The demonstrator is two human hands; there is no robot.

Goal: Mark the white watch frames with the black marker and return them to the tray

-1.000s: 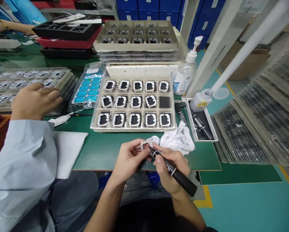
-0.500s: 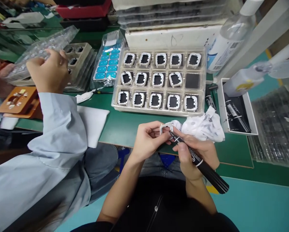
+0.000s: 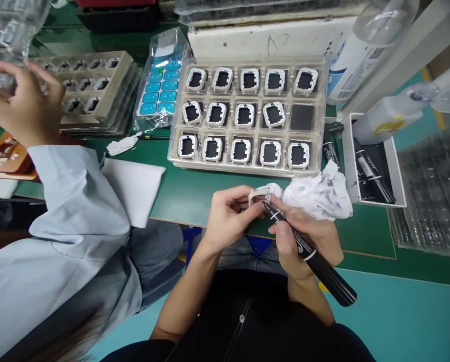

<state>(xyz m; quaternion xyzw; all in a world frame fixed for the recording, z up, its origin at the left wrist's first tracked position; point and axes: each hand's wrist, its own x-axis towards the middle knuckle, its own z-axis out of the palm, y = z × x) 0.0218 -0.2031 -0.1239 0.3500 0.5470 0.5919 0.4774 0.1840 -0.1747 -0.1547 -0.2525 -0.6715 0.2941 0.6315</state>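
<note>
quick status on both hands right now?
Left hand: closed, holding the frame.
Right hand: closed on the marker, tip at the frame.

Green table [image 3: 195, 193] under and ahead of hands [image 3: 270, 221]. Just beyond hands: clear tray [image 3: 247, 170] of white frames, one pocket bare. Crumpled cloth [image 3: 319, 196] touching right hand, at tray's near corner. White box [image 3: 345, 161] with pens further right. Left of hands: white sheet [image 3: 134, 188] at table edge. Beyond sheet: blue sticker pack [image 3: 160, 85], beige tray stack [image 3: 85, 95]. Bottle [image 3: 355, 55] beyond box.
</note>
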